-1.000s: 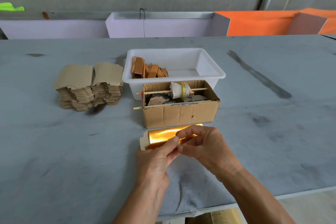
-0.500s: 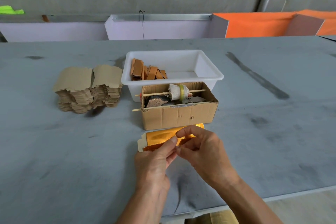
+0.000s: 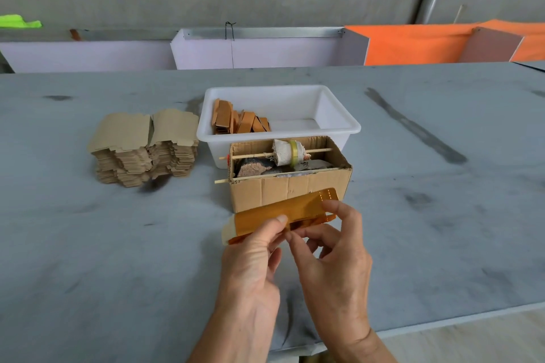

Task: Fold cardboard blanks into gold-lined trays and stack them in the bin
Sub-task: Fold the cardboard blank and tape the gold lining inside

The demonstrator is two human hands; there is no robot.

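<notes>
A gold-lined cardboard blank (image 3: 295, 209) is held just above the table in front of the brown carton. My left hand (image 3: 253, 256) pinches its near edge with thumb on the gold face. My right hand (image 3: 336, 250) holds the blank's right part, index finger curled over the top edge, thumb at the lower edge. A stack of flat brown blanks (image 3: 147, 147) lies at the left. The white plastic bin (image 3: 339, 124) behind the carton holds several folded trays (image 3: 240, 121) in its left end.
A brown carton (image 3: 289, 188) stands between my hands and the bin, with a tape roll (image 3: 290, 152) on a wooden stick across its top. The grey table's (image 3: 442, 215) near edge runs just below my wrists. Lilac and orange boards line the far side.
The blank has been raised and tilted, its right end now up against the carton's front. My right hand has shifted to the right along the blank; my left hand keeps its pinch.
</notes>
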